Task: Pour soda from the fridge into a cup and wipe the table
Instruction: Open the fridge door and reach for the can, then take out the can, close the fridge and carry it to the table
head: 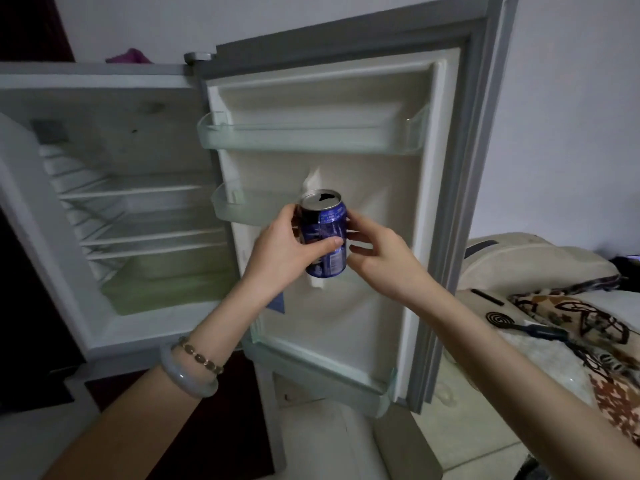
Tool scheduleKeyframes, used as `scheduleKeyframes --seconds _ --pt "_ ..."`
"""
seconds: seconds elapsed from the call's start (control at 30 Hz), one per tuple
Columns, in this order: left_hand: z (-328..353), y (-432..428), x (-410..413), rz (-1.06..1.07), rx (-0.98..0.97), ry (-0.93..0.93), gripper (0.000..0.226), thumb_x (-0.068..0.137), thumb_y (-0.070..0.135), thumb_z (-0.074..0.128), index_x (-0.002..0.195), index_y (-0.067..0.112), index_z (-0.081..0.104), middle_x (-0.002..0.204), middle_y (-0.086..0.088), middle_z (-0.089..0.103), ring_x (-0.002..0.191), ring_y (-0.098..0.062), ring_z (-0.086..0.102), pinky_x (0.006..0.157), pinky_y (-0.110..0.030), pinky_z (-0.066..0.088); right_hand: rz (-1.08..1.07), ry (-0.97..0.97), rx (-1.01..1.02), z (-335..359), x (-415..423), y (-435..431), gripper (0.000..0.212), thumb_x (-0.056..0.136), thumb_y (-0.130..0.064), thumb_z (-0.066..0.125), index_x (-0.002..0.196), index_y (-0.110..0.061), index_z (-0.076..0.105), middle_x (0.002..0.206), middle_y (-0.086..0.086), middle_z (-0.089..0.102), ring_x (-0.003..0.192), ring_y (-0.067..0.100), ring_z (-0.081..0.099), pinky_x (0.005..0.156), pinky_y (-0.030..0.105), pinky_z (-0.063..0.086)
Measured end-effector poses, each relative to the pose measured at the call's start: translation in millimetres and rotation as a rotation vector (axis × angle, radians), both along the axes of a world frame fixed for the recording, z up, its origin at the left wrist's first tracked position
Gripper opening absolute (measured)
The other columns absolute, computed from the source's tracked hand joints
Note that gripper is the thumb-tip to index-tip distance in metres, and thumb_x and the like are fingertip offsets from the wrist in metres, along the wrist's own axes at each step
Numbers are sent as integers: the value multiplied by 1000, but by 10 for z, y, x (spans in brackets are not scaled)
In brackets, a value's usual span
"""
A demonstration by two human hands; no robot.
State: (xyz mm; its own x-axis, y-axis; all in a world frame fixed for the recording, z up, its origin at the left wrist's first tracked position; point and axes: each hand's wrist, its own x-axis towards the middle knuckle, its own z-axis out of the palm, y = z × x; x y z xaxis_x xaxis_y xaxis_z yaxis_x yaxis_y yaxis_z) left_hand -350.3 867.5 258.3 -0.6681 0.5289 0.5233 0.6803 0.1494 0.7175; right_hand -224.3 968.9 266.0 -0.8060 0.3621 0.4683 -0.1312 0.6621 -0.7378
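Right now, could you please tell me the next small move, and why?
Probably keep the blue metal soda can upright in the left hand and free the right hand to shut the white fridge door: the can's top is open, the door stands wide.
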Motion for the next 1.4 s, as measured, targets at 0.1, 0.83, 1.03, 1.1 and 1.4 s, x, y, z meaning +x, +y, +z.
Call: scheduleKeyframes --seconds 0.1,0.83,1.03,1.1,1.4 --pt "-134 -298 44 11 -17 -24 75 49 60 76 112 23 58 107 9 67 101 -9 61 92 -37 50 50 -2 -35 -176 47 -242 68 77 10 46 137 -22 44 111 -9 60 94 -12 56 81 0 40" --pt "-660 -1292 910 30 -120 -113 63 63 31 86 117 20 54 105 13 57 101 -5 53 86 -22 39 157 -111 -164 -683 906 -1025 64 79 5 53 136 -23 44 113 -12 57 103 -1 54 89 4 39" --pt "-706 -955 1219 97 -115 -121 63 61 33 86 115 23 54 106 13 57 103 -4 52 88 -21 38 229 -138 -141 -724 1161 -589 66 78 -1 52 138 -28 41 118 -8 58 112 8 54 91 11 42" --pt "-728 -770 1342 118 -109 -134 68 61 33 86 119 21 53 108 14 56 104 -4 52 88 -21 38 251 -153 -124 -732 1248 -368 66 80 3 51 140 -25 40 122 -6 57 115 9 53 92 12 42" --pt "-845 76 1849 189 -21 -202 66 55 31 90 111 22 55 105 13 64 102 -3 59 90 -24 47 326 -167 -105 -823 1616 596 66 80 6 48 139 -23 42 124 -5 57 116 7 52 96 17 42"
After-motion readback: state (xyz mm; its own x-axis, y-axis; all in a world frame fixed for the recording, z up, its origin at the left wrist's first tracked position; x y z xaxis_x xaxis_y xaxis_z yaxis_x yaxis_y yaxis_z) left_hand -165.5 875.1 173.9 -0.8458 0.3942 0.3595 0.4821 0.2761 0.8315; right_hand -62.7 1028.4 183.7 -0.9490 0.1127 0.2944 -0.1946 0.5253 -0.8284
